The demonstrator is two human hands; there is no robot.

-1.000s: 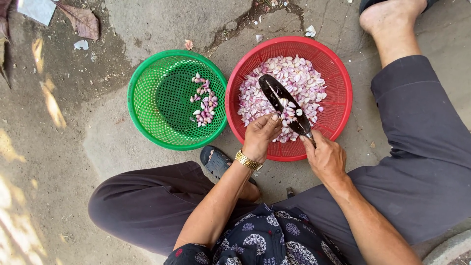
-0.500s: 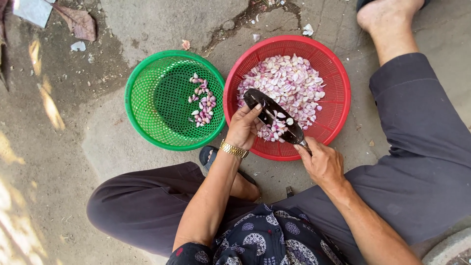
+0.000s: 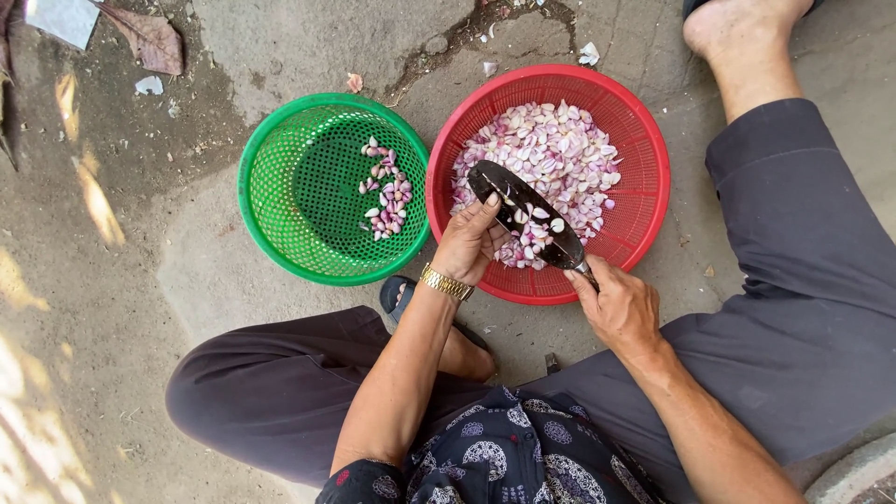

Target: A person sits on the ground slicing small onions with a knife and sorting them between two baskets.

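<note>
Lying across the near side of the red basket (image 3: 644, 177), a little right of the frame's centre, the dark knife (image 3: 523, 213) is the thing both hands are busy with. Its long axis runs on a diagonal, from the rounded tip at upper left down to the handle at lower right, and a few pale slivers of peel cling to the flat of the blade. The handle end points at the right hand (image 3: 621, 308), which is wrapped shut around it just off the basket's rim, so only a short stub of handle shows above the knuckles. The left hand (image 3: 469, 245) is the nearer one to the blade's middle: it sits directly below and left of the blade, fingers curled in, thumb laid up against the blade's underside. It seems to pinch something small there, though what it pinches is hidden by the fingers. A gold watch (image 3: 446, 282) circles that wrist.

Under the blade the red basket holds a heap of pale pink and white cloves (image 3: 551, 149), spread over its upper half. Touching it on the left stands a green basket (image 3: 299, 196) with a much smaller cluster of peeled cloves (image 3: 385, 191). Both baskets rest on the bare concrete floor (image 3: 112, 280). The person squats, knees in dark trousers at either side, one bare foot (image 3: 737, 37) at the upper right.
</note>
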